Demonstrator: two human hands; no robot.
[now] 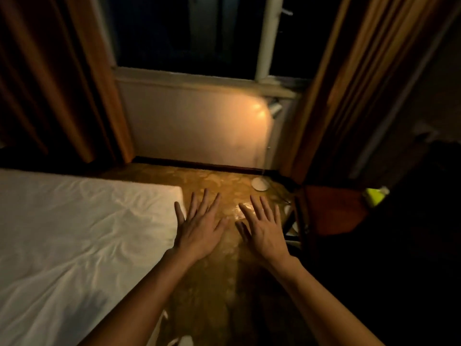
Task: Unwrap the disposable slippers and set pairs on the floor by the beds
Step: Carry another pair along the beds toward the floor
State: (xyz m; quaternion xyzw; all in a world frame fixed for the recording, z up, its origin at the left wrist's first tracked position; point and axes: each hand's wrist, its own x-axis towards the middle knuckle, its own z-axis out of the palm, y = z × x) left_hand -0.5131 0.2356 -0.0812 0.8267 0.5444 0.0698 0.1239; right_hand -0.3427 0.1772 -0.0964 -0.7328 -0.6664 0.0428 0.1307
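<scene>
Two bare hands were held out flat, palms down and fingers spread wide, above the patterned yellow-brown floor (224, 283); neither held anything. Largest in view was the bed with its creased white sheet (74, 233), filling the lower left, its corner just beside the left hand (199, 226). That hand's little finger lay over the edge of the mattress corner. Beyond it, heavy brown curtains (62, 83) framed a dark window with a pale frame (199, 76), and a white wall panel under the sill caught a warm glow.

To the right stood a reddish-brown wooden chair (331, 211), near the right hand (264, 228), with something bright yellow-green (374, 196) past it that was too dim to identify. A small white round disc (260, 184) rested on the floor ahead of the right fingertips, close to the wall.

No wrapped disposable slippers could be made out anywhere ahead of the hands. Pale scraps at the bottom edge (184, 340), between the forearms and nearer the left arm, might be slippers or wrapping, but they were cut off and blurred, so I cannot tell. If they were, they lay behind the fingers, toward the person, and a reach would need to come back and down. Everything right of the chair was lost in shadow.
</scene>
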